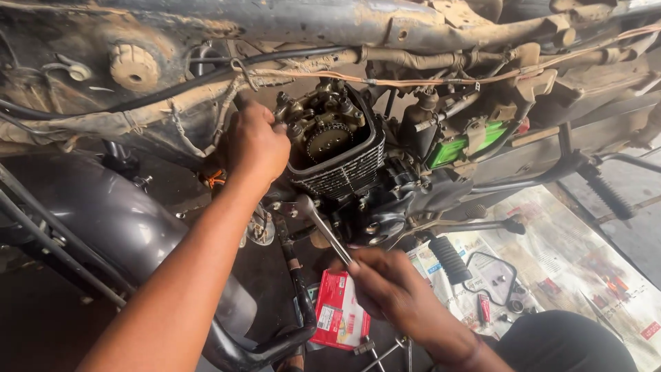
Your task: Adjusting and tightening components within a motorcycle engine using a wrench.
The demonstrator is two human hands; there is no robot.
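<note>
Our left hand (256, 143) rests closed against the upper edge of the finned black engine head (337, 162), beside its toothed metal sprocket (328, 141). Our right hand (392, 286) grips a slim steel spanner (322, 227), its ring end up at the engine's lower left corner, over a red carton (337, 310) on the floor

Left hand (256, 146) on open engine head (330, 141) — right hand (389, 284) gripping wrench (323, 227), red box (339, 310) below

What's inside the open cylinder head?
Inside the cylinder head, a toothed sprocket with chain, plus rocker parts. The left hand covers its left edge; deeper parts sit in shadow.
</note>
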